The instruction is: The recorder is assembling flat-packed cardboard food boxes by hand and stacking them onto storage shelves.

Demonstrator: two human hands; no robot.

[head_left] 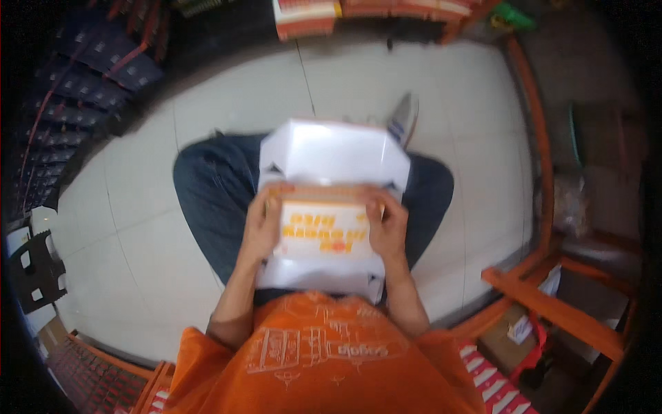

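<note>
On my lap lies a partly folded cardboard box (338,153), its flaps spread out with their glossy white side up. A panel with orange and yellow print (324,238) faces up in the middle, between my hands. My left hand (262,224) is closed on the panel's left edge, with the fingers up at its far corner. At the opposite edge, my right hand (388,224) pinches the far right corner. Motion blurs the fingertips and the orange fold along the far edge. Whether the panel is joined to the white flaps cannot be made out.
My bent legs (214,179) in dark jeans flank the box on a pale tiled floor (131,228). Stacked dark blue boxes (83,76) stand far left. A black plastic stool (36,269) is at left, an orange frame (552,307) at right. Packs (303,17) sit beyond.
</note>
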